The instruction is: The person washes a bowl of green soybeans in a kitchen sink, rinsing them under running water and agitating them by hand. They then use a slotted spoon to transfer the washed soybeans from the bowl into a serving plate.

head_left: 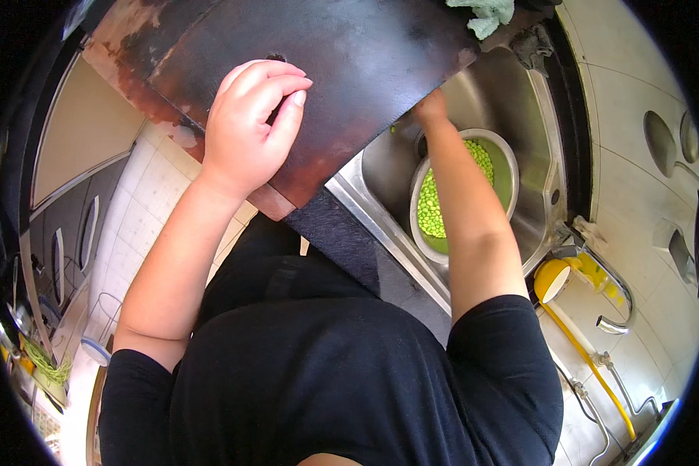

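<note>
My left hand [258,116] is over the dark, worn board [357,70], its fingers curled and thumb drawn in near the index finger. Whatever it may hold is hidden. My right arm crosses above an oval metal basin [512,167] in the steel sink [474,101]. Light green beans or peas [431,206], shelled, lie in that basin. Beyond the basin, my right hand [431,105] is low by the board's edge; its fingers are out of sight. A few green bits [393,129] lie on the sink floor next to it.
A pale green cloth [485,15] lies on the board's far edge. Right of the sink are a curved metal faucet [617,322], a yellow ladle or cup [551,279] and a yellow hose [586,361]. Metal ladles [660,144] hang on the tiled wall.
</note>
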A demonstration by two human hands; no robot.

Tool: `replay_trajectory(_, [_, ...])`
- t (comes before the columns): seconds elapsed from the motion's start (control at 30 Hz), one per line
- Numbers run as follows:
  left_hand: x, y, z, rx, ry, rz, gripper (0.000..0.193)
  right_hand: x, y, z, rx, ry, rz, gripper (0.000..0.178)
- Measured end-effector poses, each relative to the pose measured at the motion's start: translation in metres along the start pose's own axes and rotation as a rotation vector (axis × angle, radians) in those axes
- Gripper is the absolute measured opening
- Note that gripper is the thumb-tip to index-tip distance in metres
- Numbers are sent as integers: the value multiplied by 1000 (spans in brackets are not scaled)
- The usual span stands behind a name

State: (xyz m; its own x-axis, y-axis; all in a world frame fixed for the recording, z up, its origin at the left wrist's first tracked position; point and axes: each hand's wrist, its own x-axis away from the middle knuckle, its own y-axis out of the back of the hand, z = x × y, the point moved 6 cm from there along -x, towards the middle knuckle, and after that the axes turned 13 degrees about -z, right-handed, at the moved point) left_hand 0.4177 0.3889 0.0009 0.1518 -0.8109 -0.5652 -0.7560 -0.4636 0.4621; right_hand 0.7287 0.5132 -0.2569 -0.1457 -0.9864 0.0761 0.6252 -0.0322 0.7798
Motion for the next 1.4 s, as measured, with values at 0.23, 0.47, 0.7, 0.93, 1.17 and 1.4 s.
replay_trajectory(0.23, [0, -4, -3, -23, -4, 62, 9, 9, 16, 10, 73, -130, -85, 19])
replay_trajectory(0.47, [-1, -2, -3, 1, 2, 13, 8, 81, 189, 34, 117, 129, -447, 17])
replay_trajectory(0.7, [-2, -4, -5, -15, -21, 46, 7, 91, 124, 72, -15, 25, -168, 21])
replay_trajectory(0.93, [-2, -5, -5, 6, -41, 41, 6, 51, 15, 40, 436, -160, 41, 23])
replay_trajectory(1.17, [-2, -4, -4, 21, -14, 26, 6, 74, 12, 25, 423, -24, 58, 15])
replay_trajectory(1.4, [-3, -5, -10, 12, -12, 56, 7, 106, 3, 47, 405, -125, 55, 19])
